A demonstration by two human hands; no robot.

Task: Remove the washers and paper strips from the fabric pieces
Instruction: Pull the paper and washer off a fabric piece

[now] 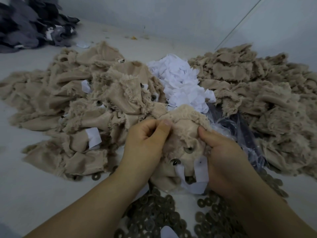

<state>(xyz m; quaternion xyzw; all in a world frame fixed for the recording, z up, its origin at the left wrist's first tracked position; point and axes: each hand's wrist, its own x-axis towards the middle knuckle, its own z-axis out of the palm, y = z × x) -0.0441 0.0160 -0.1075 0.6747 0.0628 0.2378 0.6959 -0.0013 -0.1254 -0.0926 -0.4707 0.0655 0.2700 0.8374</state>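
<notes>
Between my hands is a beige furry fabric piece [183, 133] with frayed edges. My left hand [145, 140] pinches its upper left edge with thumb and fingers. Its right side is gripped by my right hand [224, 158], thumb on top. On the piece sit three metal washers [188, 149] and white paper strips [200, 170], below my thumbs. A heap of loose dark washers [164, 215] lies on the floor under my forearms.
A pile of beige fabric pieces [77, 103] with washers and paper lies at left; another beige pile [267, 93] at right. White paper scraps [181, 83] are heaped in the middle. A clear plastic bag [240, 131] lies right of my hands. Dark grey fabric [29, 23] is far left.
</notes>
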